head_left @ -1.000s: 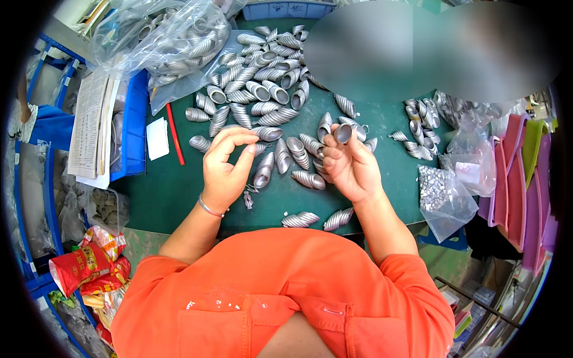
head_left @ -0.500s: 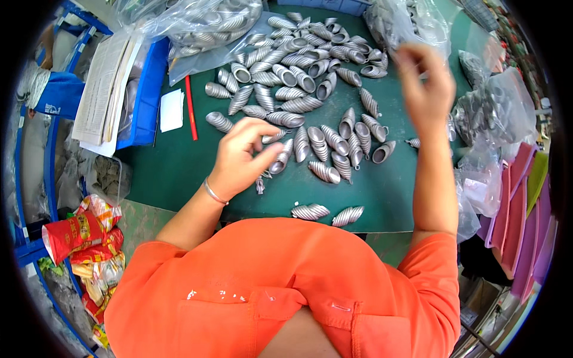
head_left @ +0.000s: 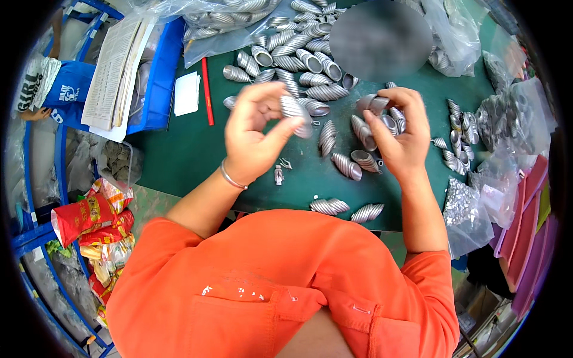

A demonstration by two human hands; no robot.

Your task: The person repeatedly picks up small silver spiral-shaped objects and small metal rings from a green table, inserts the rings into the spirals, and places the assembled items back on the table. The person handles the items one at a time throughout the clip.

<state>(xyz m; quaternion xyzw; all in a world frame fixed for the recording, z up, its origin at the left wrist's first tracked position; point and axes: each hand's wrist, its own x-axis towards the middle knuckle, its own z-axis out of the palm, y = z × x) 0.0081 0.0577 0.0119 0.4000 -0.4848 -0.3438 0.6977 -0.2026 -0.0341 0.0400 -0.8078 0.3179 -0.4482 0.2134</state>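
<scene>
My left hand is closed on a silver spiral-ribbed tube, slightly smeared by motion, pinched between thumb and fingers above the table. In my right hand is another ribbed tube, gripped by the thumb and fingertips. Below and between the hands lie several more hollow tubes, such as one ribbed tube with a slanted open end. Two tubes lie apart near the front edge, one of them a ribbed tube. Small silver parts rest beside my left wrist. A grey blurred disc hides part of the far pile.
On the green table, a blue bin stands left with papers, a white card and a red stick. Clear bags of parts lie behind and right. A person's hand shows far left.
My right hand has come back from the far right bag toward the middle and now holds a tube. My left hand has lifted a tube off the table.
</scene>
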